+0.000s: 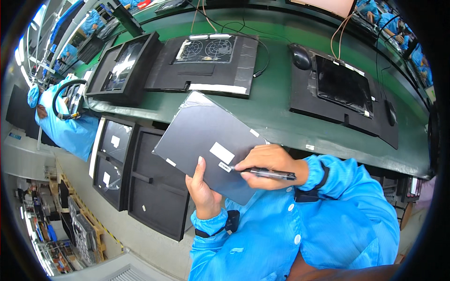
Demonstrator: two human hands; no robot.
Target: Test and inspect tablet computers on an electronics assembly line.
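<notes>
A flat grey panel (201,136) with a clear film along its edges is held tilted in front of my chest. My left hand (205,194) grips its near edge, the thumb lying on the upper face. In my right hand (274,164) is a black pen (269,173), held with its tip end toward the panel. That tip is close to a small printed label (225,166); whether it touches cannot be made out. Beside this label sits a larger white sticker (221,152). Small white tabs (254,133) mark the panel's edges.
Across the green bench (272,110) lie a black fixture with a two-fan-patterned panel (206,49), another fixture with a dark screen (344,86), and a mouse (300,57). Black trays (157,182) stand below at left. A blue-clothed person (70,122) is at far left.
</notes>
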